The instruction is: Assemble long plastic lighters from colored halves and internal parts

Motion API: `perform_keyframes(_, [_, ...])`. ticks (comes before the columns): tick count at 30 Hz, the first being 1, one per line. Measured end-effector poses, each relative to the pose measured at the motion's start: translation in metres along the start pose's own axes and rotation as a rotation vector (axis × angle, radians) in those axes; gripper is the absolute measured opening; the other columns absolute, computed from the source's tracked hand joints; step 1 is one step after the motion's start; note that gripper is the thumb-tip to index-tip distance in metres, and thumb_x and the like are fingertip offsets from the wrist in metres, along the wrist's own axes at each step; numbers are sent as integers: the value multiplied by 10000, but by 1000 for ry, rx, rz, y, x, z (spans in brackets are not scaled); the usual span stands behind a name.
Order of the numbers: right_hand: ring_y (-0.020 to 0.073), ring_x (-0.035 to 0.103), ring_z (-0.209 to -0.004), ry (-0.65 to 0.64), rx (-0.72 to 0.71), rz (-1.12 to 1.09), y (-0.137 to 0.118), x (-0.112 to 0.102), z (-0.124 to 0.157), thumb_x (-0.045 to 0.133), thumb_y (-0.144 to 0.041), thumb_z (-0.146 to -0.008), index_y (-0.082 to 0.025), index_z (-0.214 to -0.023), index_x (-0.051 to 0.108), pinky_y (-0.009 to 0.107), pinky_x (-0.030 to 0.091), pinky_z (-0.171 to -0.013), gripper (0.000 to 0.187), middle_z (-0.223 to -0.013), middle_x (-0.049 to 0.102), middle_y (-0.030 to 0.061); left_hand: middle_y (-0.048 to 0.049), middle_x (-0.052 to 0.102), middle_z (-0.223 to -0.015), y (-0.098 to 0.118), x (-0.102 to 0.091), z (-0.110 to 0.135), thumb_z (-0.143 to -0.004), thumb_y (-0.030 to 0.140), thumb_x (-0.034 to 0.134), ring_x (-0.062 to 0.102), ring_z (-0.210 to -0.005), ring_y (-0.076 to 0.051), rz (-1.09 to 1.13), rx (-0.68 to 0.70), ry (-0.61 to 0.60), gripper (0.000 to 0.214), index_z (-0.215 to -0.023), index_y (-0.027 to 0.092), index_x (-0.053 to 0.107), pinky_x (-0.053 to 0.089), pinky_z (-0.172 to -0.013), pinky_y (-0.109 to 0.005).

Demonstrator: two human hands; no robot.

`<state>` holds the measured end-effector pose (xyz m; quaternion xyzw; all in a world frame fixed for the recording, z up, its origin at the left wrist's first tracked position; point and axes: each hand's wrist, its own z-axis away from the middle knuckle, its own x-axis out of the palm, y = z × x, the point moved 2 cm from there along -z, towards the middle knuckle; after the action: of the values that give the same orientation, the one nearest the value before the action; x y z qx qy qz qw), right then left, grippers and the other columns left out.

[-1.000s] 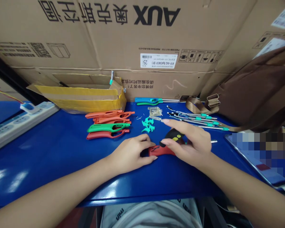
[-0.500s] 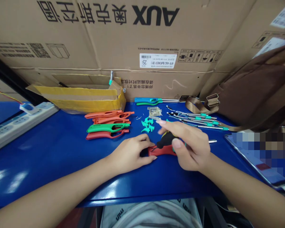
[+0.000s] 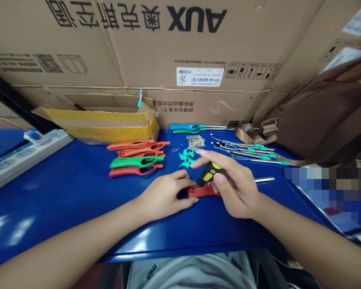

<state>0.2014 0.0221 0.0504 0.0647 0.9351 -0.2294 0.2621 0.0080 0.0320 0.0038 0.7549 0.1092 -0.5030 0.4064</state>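
A red plastic lighter shell lies on the blue table, with a metal tube sticking out to its right. My left hand rests on the table with thumb and fingers closed on the shell's left end. My right hand grips a black and yellow screwdriver, tilted down with its tip on the shell near my left fingertips.
A stack of orange, green and red shells lies to the left, small teal parts and metal tubes with teal ends behind. A yellow-taped carton, a power strip, a brown bag and big cardboard boxes ring the table.
My right hand closed around the screwdriver, lifted it off the table and tilted its tip down onto the red shell. My left hand stayed put.
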Motion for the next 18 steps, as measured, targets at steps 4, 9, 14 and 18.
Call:
perform_keyframes(4, [170, 675, -714, 86, -57, 118, 0, -1, -2, 648, -214, -944, -225, -1277, 628, 295, 582, -653, 334, -904, 740, 48, -29, 654, -1021, 1, 0, 0, -911, 331, 698, 664, -828, -161, 5, -13, -14, 192, -1056, 209, 731, 496, -654, -243])
perform_keyframes(9, [217, 702, -1005, 6, -65, 54, 0, -2, 0, 483, -197, -999, -200, -1414, 533, 350, 601, -813, 419, -1141, 727, 105, -35, 657, -1036, 0, -1, 0, -921, 360, 692, 665, -843, -167, 3, -13, -15, 217, -1062, 199, 728, 503, -676, -253])
perform_keyframes(14, [194, 718, -972, -37, 45, -30, 1, -1, -1, 483, -168, -998, -210, -1435, 499, 358, 607, -862, 439, -1110, 731, 83, -37, 657, -1075, 0, -1, 0, -913, 336, 702, 675, -891, -177, 19, -4, -11, 269, -1148, 207, 722, 513, -707, -255])
perform_keyframes(18, [183, 706, -819, 26, -20, 102, 1, -2, -5, 649, -212, -945, -231, -1280, 617, 309, 605, -744, 337, -985, 754, 57, -28, 652, -1004, 1, -1, 0, -905, 325, 705, 661, -808, -160, -6, -18, -11, 211, -1076, 204, 737, 485, -642, -246])
